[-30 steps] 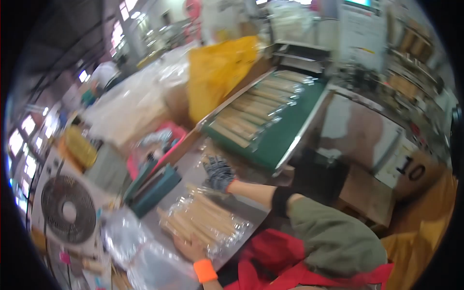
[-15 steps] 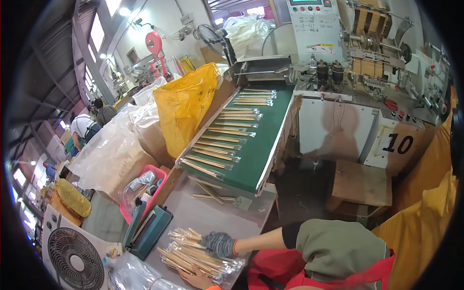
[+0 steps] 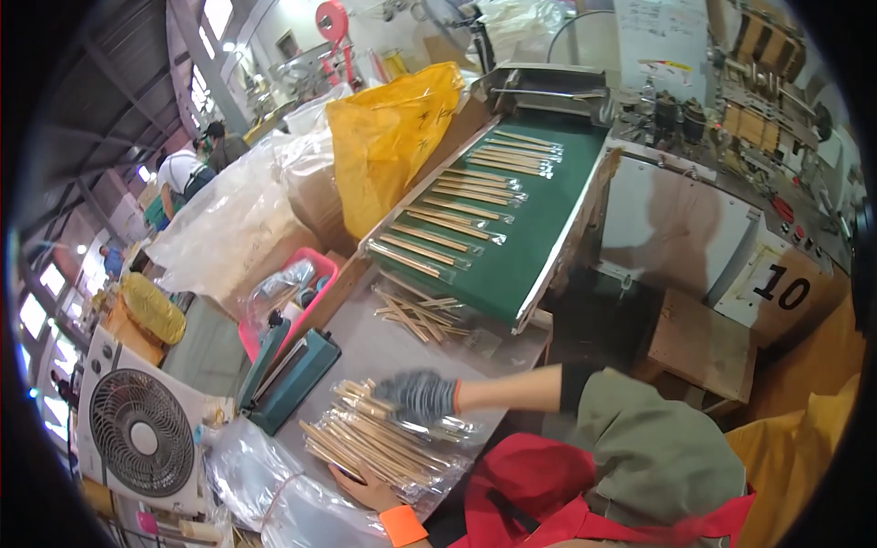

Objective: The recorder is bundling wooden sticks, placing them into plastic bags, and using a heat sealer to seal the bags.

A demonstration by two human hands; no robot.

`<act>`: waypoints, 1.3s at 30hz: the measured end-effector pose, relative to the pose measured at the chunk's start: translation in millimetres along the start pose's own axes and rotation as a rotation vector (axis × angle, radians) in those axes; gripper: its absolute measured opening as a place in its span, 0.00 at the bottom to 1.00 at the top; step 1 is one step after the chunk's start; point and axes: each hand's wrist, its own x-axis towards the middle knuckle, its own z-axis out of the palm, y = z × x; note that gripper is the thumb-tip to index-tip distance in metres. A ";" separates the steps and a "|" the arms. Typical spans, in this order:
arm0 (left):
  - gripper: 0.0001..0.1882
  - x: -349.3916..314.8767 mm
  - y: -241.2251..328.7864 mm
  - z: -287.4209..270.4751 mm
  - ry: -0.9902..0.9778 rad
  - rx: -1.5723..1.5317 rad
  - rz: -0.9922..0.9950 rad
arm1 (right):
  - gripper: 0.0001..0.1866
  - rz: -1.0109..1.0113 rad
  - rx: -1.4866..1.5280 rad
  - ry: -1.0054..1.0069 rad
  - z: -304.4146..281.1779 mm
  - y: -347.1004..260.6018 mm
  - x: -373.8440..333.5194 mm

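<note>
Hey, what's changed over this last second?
The gloved right hand has come back from near the green conveyor belt to the chopstick pile; its grip is blurred. More chopstick packets lie below the belt than half a second ago. The left hand stays at the pile.

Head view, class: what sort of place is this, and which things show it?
Probably a packing workshop or small factory: wooden sticks in clear wrappers lie on a green conveyor belt, with a white machine cabinet to its right and a yellow bag to its left.

Gloved right hand blurred, possibly touching stick packets; white panel cut off by top edge.
</note>
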 end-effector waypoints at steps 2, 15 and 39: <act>0.34 -2.9 9.1 8.0 0.024 -0.081 0.049 | 0.15 -0.377 -0.245 0.248 -40.8 42.0 15.9; 0.37 -1.1 23.4 -1.2 -0.065 0.065 -0.037 | 0.26 0.927 -1.142 0.705 -303.7 338.3 -29.5; 0.40 0.3 25.9 30.3 0.011 -0.066 -0.043 | 0.27 0.741 -0.560 -0.050 -31.1 164.1 121.6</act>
